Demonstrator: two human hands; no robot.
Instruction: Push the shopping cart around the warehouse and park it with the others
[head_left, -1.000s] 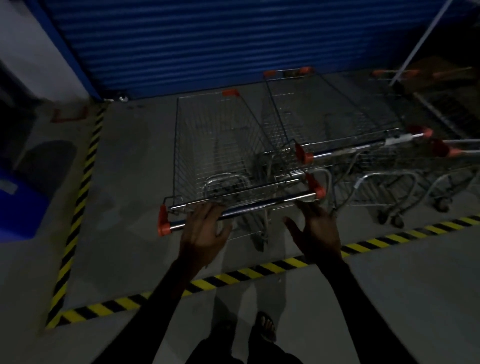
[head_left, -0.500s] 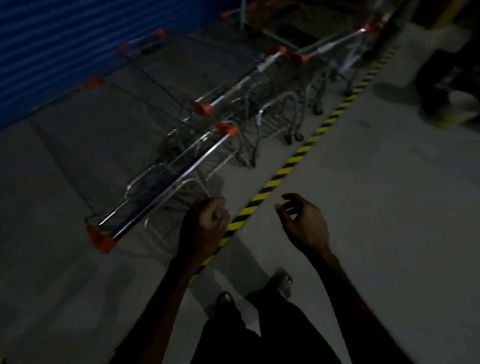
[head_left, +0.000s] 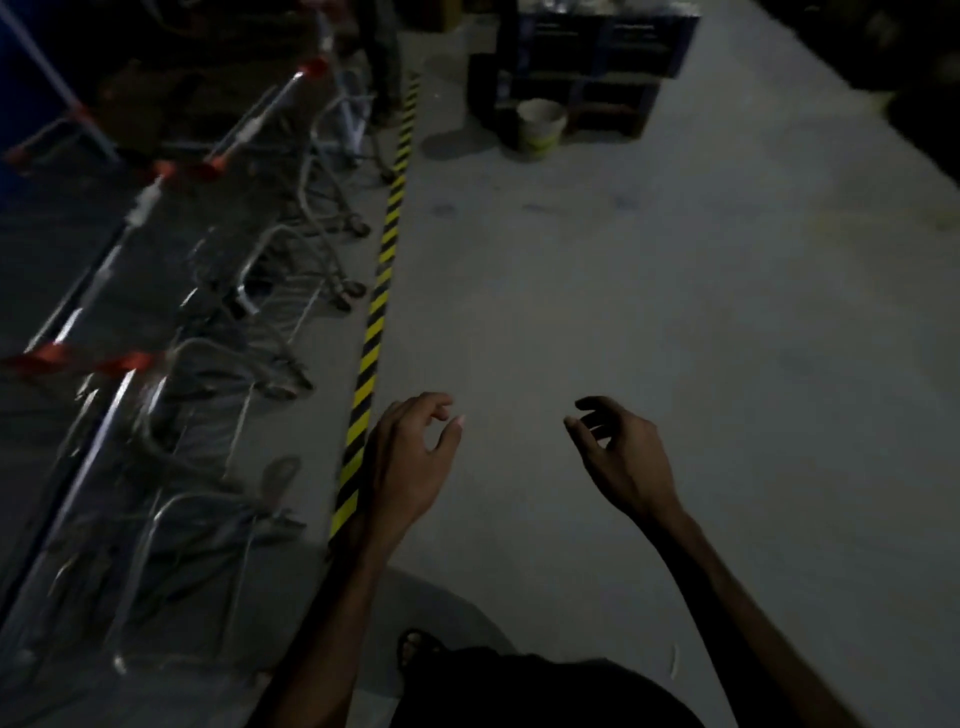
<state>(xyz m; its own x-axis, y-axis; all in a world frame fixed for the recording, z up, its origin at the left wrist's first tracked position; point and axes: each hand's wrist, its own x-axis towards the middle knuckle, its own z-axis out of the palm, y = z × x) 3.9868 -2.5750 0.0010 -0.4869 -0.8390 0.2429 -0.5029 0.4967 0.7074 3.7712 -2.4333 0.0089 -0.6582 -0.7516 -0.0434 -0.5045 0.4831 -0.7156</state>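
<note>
Left hand (head_left: 410, 457) and right hand (head_left: 621, 454), fingers loosely curled and grasping nothing, held over the concrete floor (head_left: 649, 322). Shopping carts (head_left: 208, 291) (blurred) stand in a row along the floor's left side, beyond the yellow-black striped line (head_left: 382, 280). White bucket (head_left: 540, 124) at far end.

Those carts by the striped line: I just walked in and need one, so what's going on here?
Nobody is handling a cart right now. The carts stand in a row on the far side of the yellow-and-black floor tape, which looks like their parking spot. The person's left hand and right hand hang loosely curled over bare concrete on the near side, holding nothing. A pale bucket sits further down by dark crates.
</note>
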